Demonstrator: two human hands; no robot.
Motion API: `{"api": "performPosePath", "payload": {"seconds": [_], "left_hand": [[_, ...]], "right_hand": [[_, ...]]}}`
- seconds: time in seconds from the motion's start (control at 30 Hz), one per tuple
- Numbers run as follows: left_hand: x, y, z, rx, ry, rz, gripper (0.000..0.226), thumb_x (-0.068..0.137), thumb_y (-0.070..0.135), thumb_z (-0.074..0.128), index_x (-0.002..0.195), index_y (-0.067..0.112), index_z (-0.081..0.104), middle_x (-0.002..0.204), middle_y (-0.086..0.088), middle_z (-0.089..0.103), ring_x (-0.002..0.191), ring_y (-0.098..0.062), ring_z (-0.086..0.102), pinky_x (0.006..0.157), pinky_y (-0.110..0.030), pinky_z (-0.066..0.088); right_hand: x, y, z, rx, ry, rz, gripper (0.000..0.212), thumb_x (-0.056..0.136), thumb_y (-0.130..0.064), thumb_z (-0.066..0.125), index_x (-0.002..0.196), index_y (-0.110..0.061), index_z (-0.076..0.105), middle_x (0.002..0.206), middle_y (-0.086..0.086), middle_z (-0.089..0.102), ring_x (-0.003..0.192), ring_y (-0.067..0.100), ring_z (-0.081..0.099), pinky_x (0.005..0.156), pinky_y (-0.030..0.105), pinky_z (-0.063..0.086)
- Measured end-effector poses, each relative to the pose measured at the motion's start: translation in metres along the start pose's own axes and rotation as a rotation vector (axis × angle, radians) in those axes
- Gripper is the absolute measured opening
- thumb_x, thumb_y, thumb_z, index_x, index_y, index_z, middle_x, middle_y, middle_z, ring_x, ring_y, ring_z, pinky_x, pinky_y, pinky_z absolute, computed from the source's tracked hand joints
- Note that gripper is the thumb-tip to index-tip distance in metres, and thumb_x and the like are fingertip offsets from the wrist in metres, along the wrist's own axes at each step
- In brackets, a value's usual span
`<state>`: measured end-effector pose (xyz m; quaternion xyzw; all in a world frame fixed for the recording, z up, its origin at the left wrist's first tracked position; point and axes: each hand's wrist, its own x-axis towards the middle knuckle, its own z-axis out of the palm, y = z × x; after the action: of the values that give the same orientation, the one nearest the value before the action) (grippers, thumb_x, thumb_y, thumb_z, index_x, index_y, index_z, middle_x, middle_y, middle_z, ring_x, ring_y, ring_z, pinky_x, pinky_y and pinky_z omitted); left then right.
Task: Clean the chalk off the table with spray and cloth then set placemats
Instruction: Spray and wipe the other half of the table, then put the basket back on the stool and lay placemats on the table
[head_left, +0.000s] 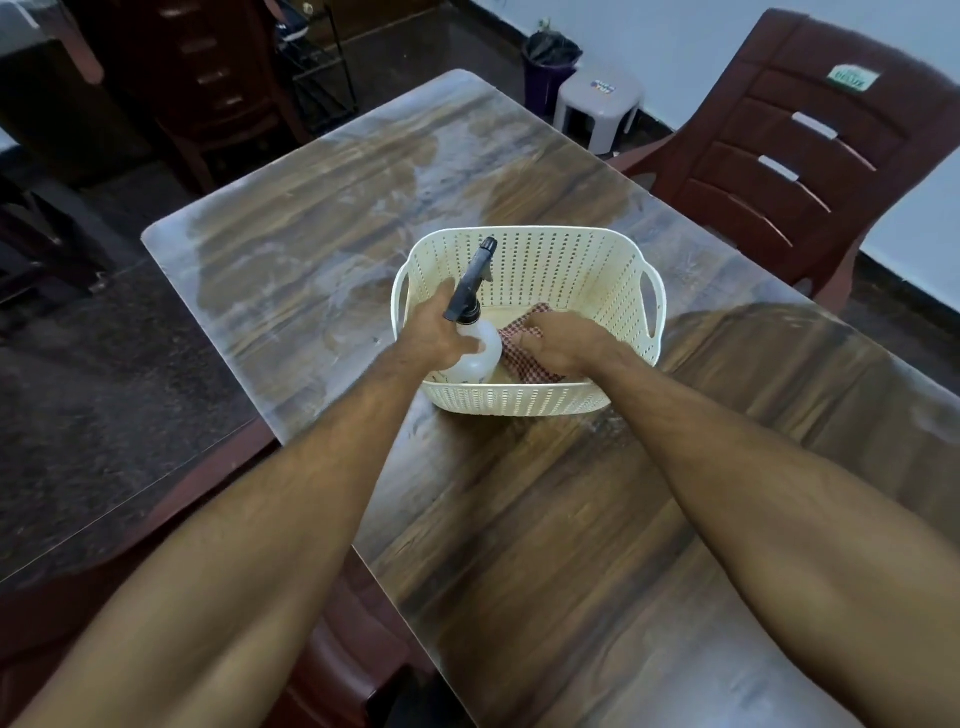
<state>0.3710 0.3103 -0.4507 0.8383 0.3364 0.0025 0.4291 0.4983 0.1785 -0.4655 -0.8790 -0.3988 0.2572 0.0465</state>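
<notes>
A cream perforated basket (571, 270) stands in the middle of the wooden table (519, 519). Inside it, my left hand (434, 330) grips a white spray bottle (475, 356) with a black trigger head (472, 278), just below the head. My right hand (563, 340) grips a red checked cloth (519, 338) lying on the basket's floor. White chalk smears (337, 208) cover the far half of the tabletop. No placemats are in view.
A dark red plastic chair (800, 150) stands at the table's right side, another chair (218, 88) beyond the far left corner. A white stool (597, 104) and a dark bin (550, 62) sit by the far wall. A chair edge (337, 670) shows below me.
</notes>
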Motion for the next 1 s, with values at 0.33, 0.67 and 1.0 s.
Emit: {"api": "performPosePath", "payload": {"seconds": [0.33,0.67,1.0], "left_hand": [[-0.043,0.028,-0.051,0.491,-0.039,0.123,0.061,0.088,-0.002,0.058,0.143,-0.002,0.031,0.141,-0.025,0.046,0.127,-0.038,0.046,0.101,-0.041,0.039],[-0.130,0.089,0.010,0.298,0.352,0.381,0.042,0.089,0.010,0.057,0.130,0.014,0.052,0.130,-0.007,0.056,0.118,-0.027,0.054,0.096,-0.046,0.046],[-0.239,0.176,0.180,0.231,0.133,0.538,0.033,0.090,0.020,0.059,0.123,0.018,0.056,0.118,-0.002,0.061,0.106,-0.022,0.059,0.092,-0.039,0.048]], "right_hand": [[-0.066,0.005,-0.037,0.203,0.314,0.007,0.037,0.099,-0.036,0.052,0.126,-0.012,0.061,0.127,0.009,0.065,0.111,0.025,0.061,0.091,0.039,0.050],[-0.175,0.026,-0.024,0.316,0.616,-0.138,0.034,0.098,-0.028,0.054,0.128,-0.011,0.058,0.119,0.010,0.063,0.108,0.022,0.060,0.090,0.036,0.046],[-0.343,0.156,0.033,0.416,0.697,0.102,0.029,0.096,-0.029,0.057,0.120,-0.013,0.061,0.109,0.010,0.062,0.103,0.027,0.059,0.092,0.042,0.046]]}}
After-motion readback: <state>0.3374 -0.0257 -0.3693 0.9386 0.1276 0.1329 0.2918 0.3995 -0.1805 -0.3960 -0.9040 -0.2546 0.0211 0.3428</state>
